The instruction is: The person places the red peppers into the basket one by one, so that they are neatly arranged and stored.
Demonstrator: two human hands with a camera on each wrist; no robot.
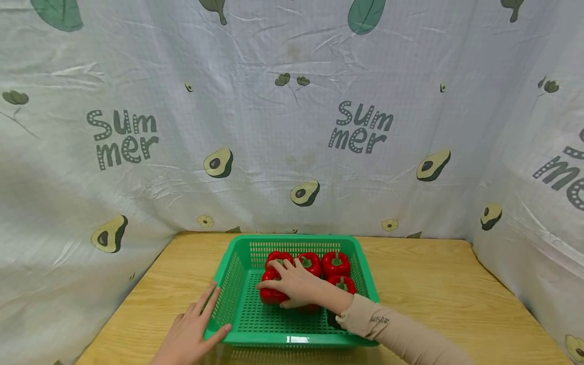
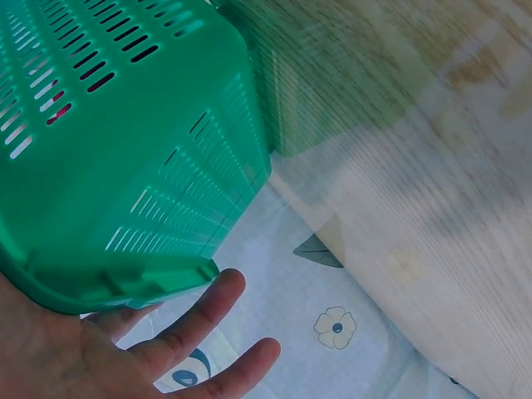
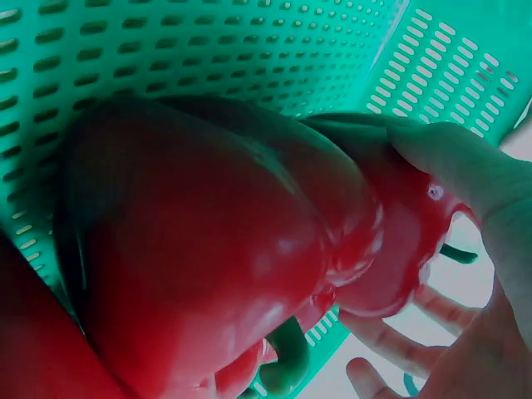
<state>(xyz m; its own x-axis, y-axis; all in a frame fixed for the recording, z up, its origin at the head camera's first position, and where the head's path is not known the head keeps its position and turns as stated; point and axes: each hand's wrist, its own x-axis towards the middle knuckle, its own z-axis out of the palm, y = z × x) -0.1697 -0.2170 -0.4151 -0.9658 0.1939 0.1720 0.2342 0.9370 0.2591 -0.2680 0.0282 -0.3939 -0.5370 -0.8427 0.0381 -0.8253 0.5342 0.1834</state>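
Observation:
A green plastic basket (image 1: 296, 339) with slotted walls stands on the wooden table and contains several red bell peppers (image 1: 336, 265), grouped toward its middle and right. My right hand (image 1: 298, 284) reaches in from the right and grips the front-left bell pepper (image 1: 270, 296) from above. In the right wrist view, the thumb lies on one side of that pepper (image 3: 391, 249) and the fingers on the other; another pepper (image 3: 199, 241) fills the foreground. At the basket's left rim, my left hand (image 1: 191, 324) rests with straight, spread fingers. In the left wrist view its fingers (image 2: 199, 320) extend past the rim.
Light wooden table surface (image 1: 424, 289) extends on both sides of the basket. Behind and at the sides hangs a pale cloth (image 1: 255, 126) printed with avocados and lettering. The left part of the basket floor (image 1: 248, 304) shows beside the peppers.

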